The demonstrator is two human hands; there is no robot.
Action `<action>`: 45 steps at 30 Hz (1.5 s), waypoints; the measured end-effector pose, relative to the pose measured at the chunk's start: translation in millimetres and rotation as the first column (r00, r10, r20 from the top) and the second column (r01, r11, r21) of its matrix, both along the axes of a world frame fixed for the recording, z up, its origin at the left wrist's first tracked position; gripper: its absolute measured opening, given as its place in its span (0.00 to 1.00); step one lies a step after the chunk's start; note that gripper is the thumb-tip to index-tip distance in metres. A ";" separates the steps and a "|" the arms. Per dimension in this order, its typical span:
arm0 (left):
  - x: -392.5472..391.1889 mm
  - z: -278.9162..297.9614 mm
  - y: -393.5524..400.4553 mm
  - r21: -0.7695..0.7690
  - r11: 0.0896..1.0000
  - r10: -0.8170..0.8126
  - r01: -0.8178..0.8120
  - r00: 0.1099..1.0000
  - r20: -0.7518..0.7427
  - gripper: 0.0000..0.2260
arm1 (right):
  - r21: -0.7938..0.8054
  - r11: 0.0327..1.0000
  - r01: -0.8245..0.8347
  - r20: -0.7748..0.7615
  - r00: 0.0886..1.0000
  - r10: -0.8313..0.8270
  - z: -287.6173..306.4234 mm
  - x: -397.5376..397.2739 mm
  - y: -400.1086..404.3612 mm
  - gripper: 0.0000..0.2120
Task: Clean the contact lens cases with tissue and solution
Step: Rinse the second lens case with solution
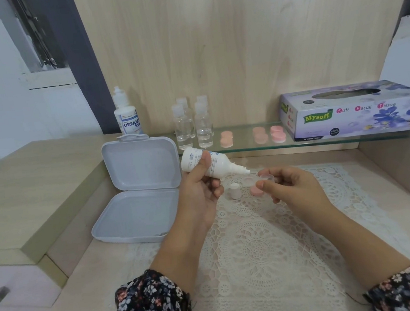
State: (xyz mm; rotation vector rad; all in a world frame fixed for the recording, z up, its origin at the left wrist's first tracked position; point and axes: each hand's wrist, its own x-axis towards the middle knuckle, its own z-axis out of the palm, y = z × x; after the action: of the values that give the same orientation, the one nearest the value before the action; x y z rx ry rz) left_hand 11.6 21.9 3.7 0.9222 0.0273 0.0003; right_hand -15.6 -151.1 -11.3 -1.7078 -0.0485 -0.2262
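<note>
My left hand (pixel 199 189) grips a white solution bottle (pixel 216 163), tilted with its nozzle pointing right and down. The nozzle tip sits just left of a clear contact lens case cup (pixel 267 177), which my right hand (pixel 289 188) pinches between thumb and fingers. On the lace mat (pixel 260 246) below stand the bottle's white cap (pixel 235 190), a pink case lid (pixel 256 190) and another clear case part (pixel 248 180). A tissue box (pixel 352 110) lies on the glass shelf at the right.
An open white plastic box (pixel 136 188) lies left of my hands. On the glass shelf (pixel 249 147) stand several small clear bottles (pixel 193 126), a second solution bottle (pixel 128 115) and pink lens cases (pixel 265 134). A raised wooden ledge runs along the left.
</note>
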 end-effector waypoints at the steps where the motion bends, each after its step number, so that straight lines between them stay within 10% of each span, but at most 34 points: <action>1: -0.1 0.2 0.0 0.000 1.000 0.000 0.000 1.000 0.000 0.14 | 0.001 1.000 -0.001 -0.002 1.000 0.001 -0.2 -0.2 -0.2 0.07; 45: -2.5 -7.5 -8.6 0.054 0.995 -0.086 0.082 0.993 0.076 0.18 | 0.011 0.999 -0.049 -0.025 0.998 0.049 -3.7 2.6 2.6 0.12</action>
State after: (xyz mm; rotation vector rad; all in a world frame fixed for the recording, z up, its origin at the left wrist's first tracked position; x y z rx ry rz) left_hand 9.0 13.3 -3.7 0.9727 -0.0846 -0.0413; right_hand -13.0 -148.5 -14.9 -1.6973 -0.0701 -0.1682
